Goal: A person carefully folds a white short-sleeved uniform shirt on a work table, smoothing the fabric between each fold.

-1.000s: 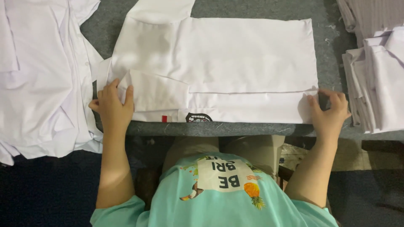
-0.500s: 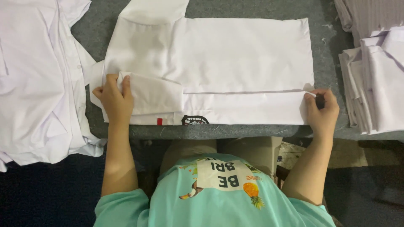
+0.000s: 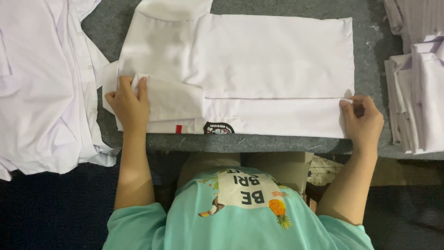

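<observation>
A white shirt (image 3: 259,60) lies partly folded on the grey table (image 3: 259,144), with its collar at the far left and a small red tag and a black badge on its near edge. My left hand (image 3: 128,104) grips the folded sleeve at the shirt's left end, fingers curled over the cloth. At the right end, my right hand (image 3: 363,121) pinches the near fold at the hem. A long fold runs between the two hands.
A heap of loose white shirts (image 3: 41,88) covers the table's left side and hangs over its edge. A stack of folded white garments (image 3: 418,92) stands at the right. My teal shirt and lap are below the table's near edge.
Both hands have slid slightly away from the table's near edge while holding the shirt's near fold. The left hand now grips the sleeve fold more firmly.
</observation>
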